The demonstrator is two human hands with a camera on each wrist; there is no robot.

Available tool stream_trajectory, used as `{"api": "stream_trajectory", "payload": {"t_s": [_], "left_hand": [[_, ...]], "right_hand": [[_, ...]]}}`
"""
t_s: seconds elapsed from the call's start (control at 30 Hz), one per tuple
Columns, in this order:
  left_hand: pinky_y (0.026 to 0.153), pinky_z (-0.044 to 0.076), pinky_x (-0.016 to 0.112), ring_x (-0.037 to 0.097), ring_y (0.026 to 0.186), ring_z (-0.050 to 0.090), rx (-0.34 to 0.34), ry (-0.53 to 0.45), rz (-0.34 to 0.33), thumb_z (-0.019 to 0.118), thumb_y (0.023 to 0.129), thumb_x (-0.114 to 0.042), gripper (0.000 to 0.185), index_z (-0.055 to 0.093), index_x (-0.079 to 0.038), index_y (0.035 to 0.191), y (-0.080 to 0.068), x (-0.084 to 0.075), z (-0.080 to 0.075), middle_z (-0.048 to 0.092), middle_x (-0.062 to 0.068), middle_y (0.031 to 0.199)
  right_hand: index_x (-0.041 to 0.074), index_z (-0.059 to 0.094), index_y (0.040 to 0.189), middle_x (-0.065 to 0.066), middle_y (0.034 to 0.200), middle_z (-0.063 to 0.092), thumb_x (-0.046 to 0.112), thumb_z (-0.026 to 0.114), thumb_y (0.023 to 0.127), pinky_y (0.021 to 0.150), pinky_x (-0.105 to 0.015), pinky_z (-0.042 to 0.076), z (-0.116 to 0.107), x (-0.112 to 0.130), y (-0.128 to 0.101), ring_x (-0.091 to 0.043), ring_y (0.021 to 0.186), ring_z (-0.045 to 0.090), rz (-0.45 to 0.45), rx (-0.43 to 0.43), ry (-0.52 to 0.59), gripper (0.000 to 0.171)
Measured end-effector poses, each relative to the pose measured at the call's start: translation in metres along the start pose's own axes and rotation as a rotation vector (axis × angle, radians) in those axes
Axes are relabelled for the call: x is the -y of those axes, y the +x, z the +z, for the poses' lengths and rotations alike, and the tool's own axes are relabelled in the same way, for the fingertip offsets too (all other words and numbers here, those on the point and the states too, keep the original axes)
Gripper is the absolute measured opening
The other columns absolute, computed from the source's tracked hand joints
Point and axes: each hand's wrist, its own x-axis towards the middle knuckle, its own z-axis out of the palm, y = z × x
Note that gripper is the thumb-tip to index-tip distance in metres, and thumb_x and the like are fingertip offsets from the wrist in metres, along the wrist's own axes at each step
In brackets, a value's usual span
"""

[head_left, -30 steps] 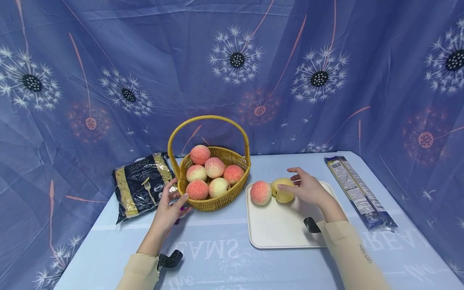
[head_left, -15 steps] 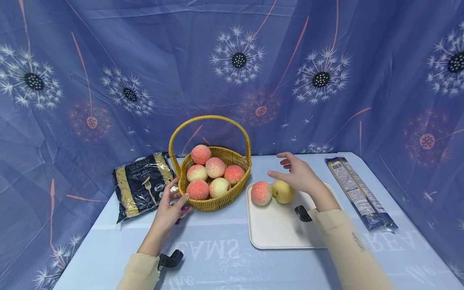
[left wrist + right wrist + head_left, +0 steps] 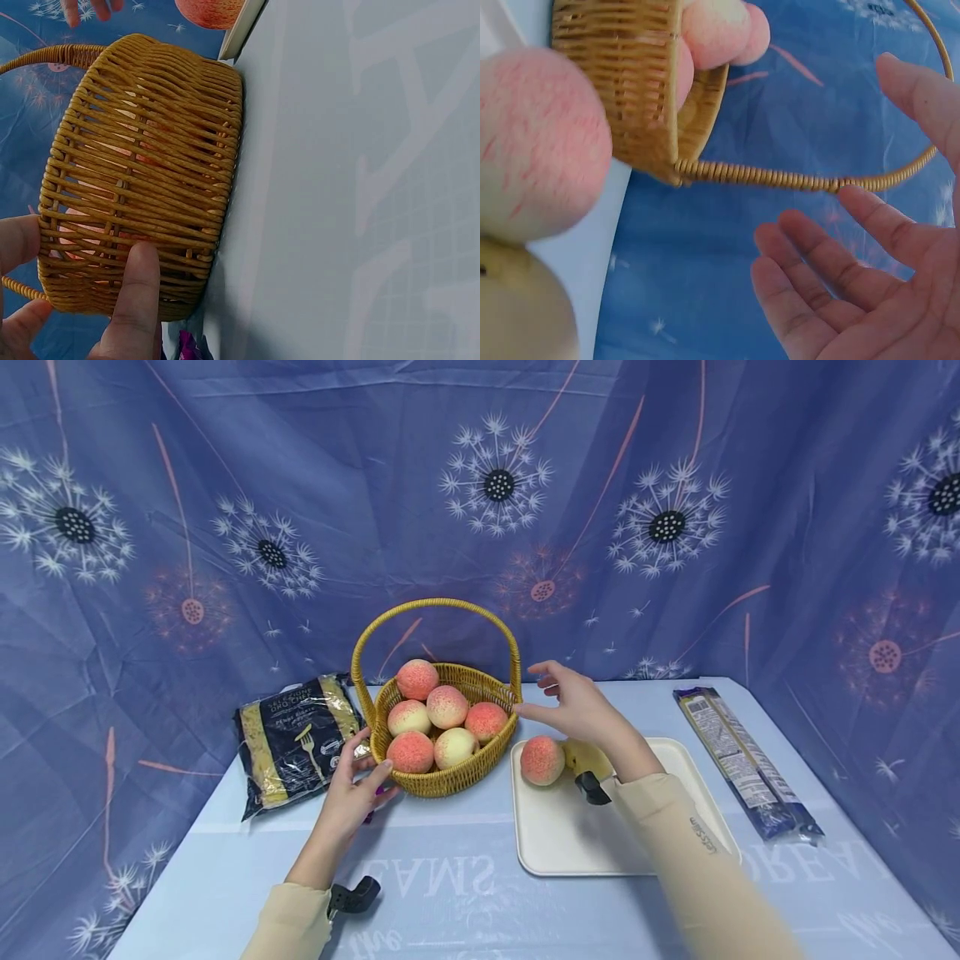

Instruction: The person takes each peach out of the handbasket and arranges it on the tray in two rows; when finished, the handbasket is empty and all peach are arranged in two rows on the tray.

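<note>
A wicker basket (image 3: 442,782) with a tall arched handle holds several peaches (image 3: 411,752), pink and pale yellow. My left hand (image 3: 352,797) rests against its left end, thumb on the woven side and fingers spread towards the rim, as the left wrist view also shows. Beside the basket's right end hovers my right hand (image 3: 573,706), fingers spread and bent slightly, holding nothing. In the right wrist view its fingers are close to the handle (image 3: 765,176); whether they touch it I cannot tell. One peach (image 3: 542,761) and a yellow fruit (image 3: 579,755), partly hidden by my right wrist, lie on the tray (image 3: 555,852).
Left of the basket lies a dark bag of penne pasta (image 3: 296,747). Two long flat packets (image 3: 746,764) lie right of the tray. Something small and purple (image 3: 189,346) sits by the left hand. A blue dandelion-print curtain (image 3: 480,560) hangs behind the table.
My right hand has lifted off the yellow fruit and moved left and away from me, up to the basket's right end. The left hand stays at the basket.
</note>
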Motion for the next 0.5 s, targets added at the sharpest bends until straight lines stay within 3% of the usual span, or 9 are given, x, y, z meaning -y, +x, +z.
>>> {"api": "stream_trajectory", "payload": {"t_s": [0.5], "left_hand": [[0.099,0.068,0.042,0.016,0.106,0.065,0.003,0.003,-0.006,0.056,0.112,-0.012,0.071,0.021,-0.035,0.17,-0.001,-0.001,-0.001,0.04,0.021,0.144]], "right_hand": [[0.013,0.049,0.156,-0.016,0.146,0.061,0.044,0.079,0.098,0.108,-0.053,0.058,0.036,0.028,0.04,-0.033,0.136,0.058,-0.089,0.121,-0.036,0.072]]}}
